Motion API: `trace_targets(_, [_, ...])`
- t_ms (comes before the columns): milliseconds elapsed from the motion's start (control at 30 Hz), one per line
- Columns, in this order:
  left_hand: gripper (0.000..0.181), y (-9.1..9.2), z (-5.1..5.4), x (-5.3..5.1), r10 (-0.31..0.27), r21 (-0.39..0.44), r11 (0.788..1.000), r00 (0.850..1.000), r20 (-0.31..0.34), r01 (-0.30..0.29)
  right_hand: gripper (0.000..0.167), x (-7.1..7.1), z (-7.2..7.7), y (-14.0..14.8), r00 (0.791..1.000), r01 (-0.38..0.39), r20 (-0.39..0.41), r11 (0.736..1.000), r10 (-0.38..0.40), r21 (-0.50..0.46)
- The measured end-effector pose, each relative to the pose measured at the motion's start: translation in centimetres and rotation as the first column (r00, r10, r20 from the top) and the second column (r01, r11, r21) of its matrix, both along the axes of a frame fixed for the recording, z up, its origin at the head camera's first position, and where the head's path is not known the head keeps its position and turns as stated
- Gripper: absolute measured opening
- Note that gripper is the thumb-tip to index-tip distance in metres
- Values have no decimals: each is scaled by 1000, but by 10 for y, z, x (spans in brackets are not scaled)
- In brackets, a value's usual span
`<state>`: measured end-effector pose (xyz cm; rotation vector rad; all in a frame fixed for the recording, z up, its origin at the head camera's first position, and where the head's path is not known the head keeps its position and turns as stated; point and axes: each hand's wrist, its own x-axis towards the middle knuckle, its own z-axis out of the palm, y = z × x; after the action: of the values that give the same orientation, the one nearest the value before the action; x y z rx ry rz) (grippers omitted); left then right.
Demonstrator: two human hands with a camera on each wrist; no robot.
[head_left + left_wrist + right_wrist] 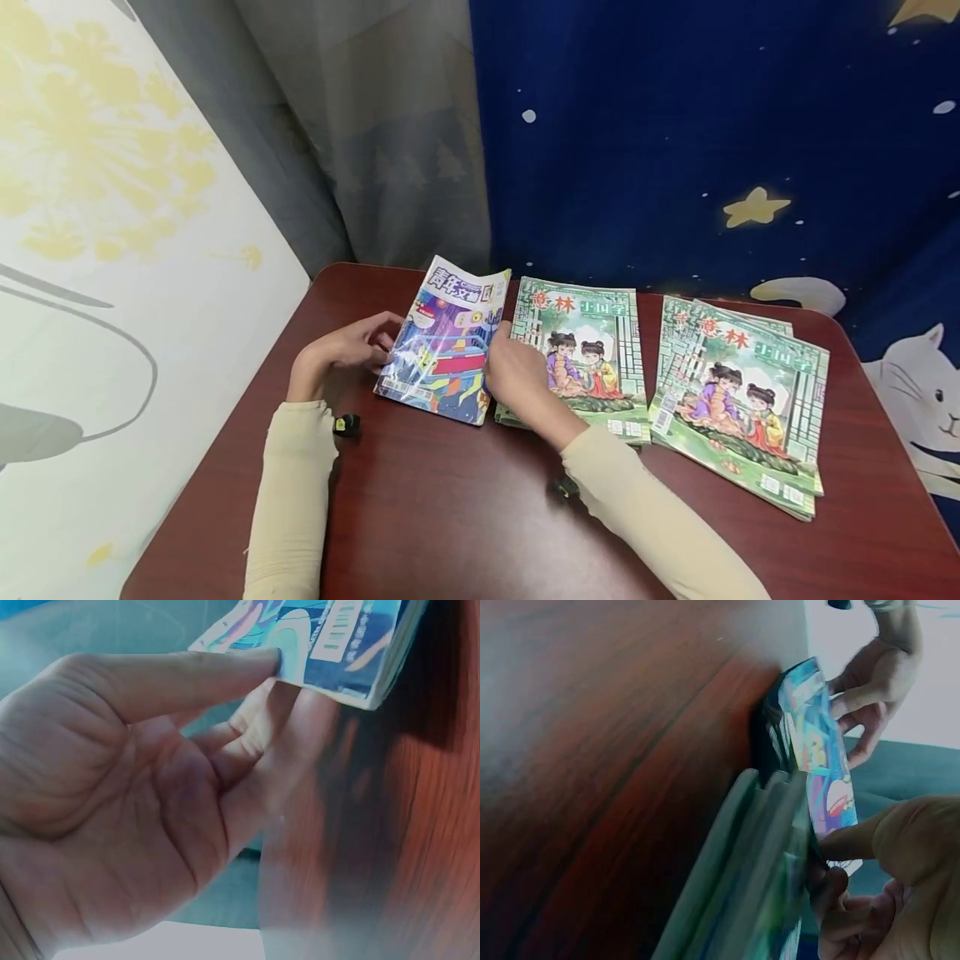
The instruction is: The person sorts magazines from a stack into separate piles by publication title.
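Observation:
A purple and blue magazine point(450, 346) lies tilted at the left of the head view, with a slightly bowed cover. My left hand point(347, 344) pinches its left edge; in the left wrist view the thumb is on the cover near the barcode and the fingers are below. On the opposite edge, my right hand point(516, 371) grips the magazine with its thumb on the cover, as the right wrist view shows. That hand partly covers a stack of green magazines point(592, 333) beside it. Farther right sits a second fanned stack of green magazines point(750, 408).
All of it is on a dark red wooden table point(450, 508) with rounded corners. A blue curtain point(637, 150) with stars and a grey curtain point(390, 150) hang behind. A white panel with yellow flowers point(112, 208) stands along the left side.

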<state>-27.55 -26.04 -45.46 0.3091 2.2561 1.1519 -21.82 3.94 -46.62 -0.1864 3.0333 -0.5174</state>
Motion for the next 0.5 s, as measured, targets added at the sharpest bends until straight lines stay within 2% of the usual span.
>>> trace_targets(167, [57,3,-4,2,-18,-86,996,999,-43,14,71,-4,-4,-14,1000,13,23,989,-17,146])
trace_targets(267, [54,3,-8,4,-30,-145,989,996,-84,18,68,-3,-6,-20,1000,5,28,982,-11,191])
trace_targets(433, [55,3,-13,8,6,-218,975,992,-124,-33,56,-3,-8,-25,1000,18,6,977,-20,214])
trace_targets(500, [55,5,-14,9,27,-233,971,990,-140,-60,44,-4,-9,-25,999,35,-9,974,-34,225])
